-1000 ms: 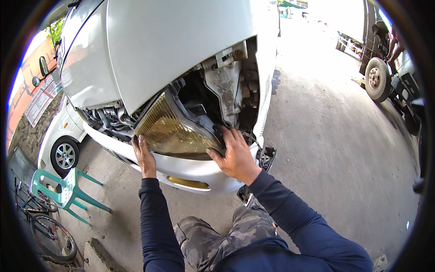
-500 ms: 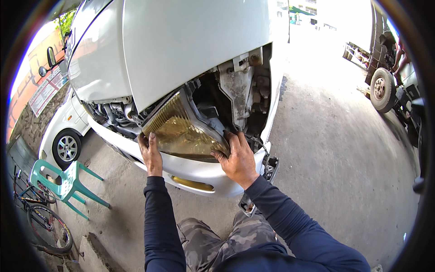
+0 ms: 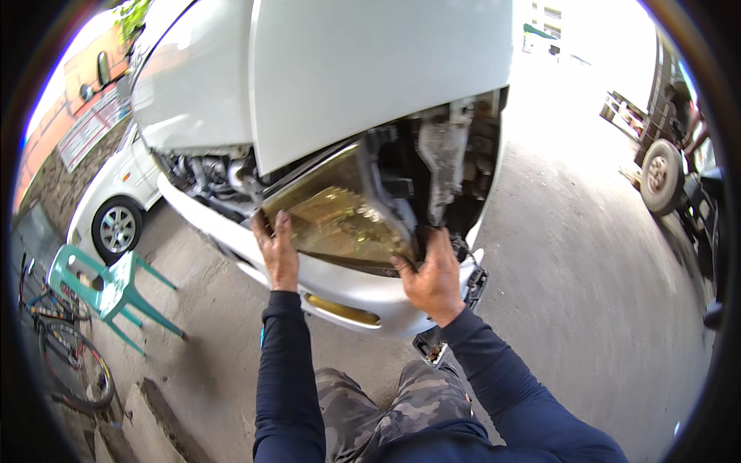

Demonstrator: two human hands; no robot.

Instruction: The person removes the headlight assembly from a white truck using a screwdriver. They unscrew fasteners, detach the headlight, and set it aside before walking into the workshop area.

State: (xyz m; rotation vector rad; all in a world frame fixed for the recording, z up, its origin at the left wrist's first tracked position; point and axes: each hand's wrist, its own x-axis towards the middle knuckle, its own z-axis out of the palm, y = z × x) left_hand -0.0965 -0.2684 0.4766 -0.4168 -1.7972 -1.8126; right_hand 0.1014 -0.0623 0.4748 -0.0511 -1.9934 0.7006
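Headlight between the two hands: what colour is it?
The headlight is yellowish amber, shown best in the head view.

Arms [image 3: 502,370] stretched forward, and here's the left hand [image 3: 279,251], thumb pointing up; the right hand [image 3: 434,279] bends its fingers, thumb spread leftward.

Long dark blue sleeves [image 3: 289,374] end just below the bare hands [image 3: 278,251]. Lower down are pants [image 3: 421,390] with gray and dark blotches (like army clothes).
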